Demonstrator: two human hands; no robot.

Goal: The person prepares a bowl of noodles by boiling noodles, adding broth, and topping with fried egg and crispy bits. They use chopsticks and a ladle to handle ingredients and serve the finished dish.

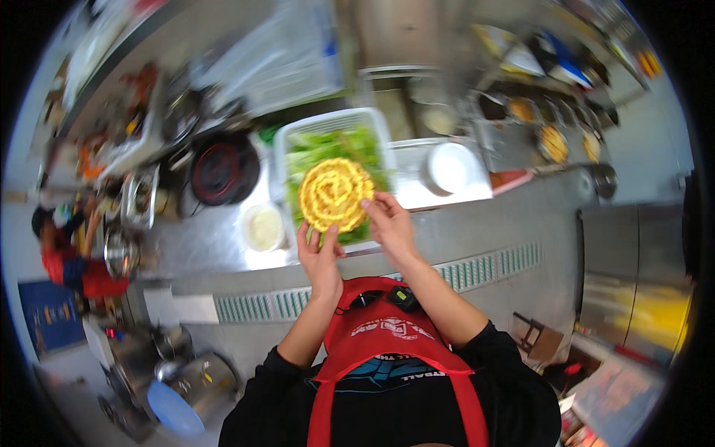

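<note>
A round yellow flatbread-like disc with a spiral pattern (335, 195) is held up between both hands. My left hand (319, 248) pinches its lower edge, thumb on top. At its right edge, the thumb and fingers of my right hand (390, 223) grip it. Behind the disc stands a white plastic basket (330, 122) of green lettuce leaves (313, 146), partly hidden by the disc and my hands. Left of the basket is a white tub (263, 228) with pale contents.
On the steel counter (212, 246) are a dark round electric griddle (224, 167) and, to the right, a white round container (451, 167). Several topping containers stand at far right. A person in red (58, 254) works at the far left. A grated drain (491, 267) crosses the floor.
</note>
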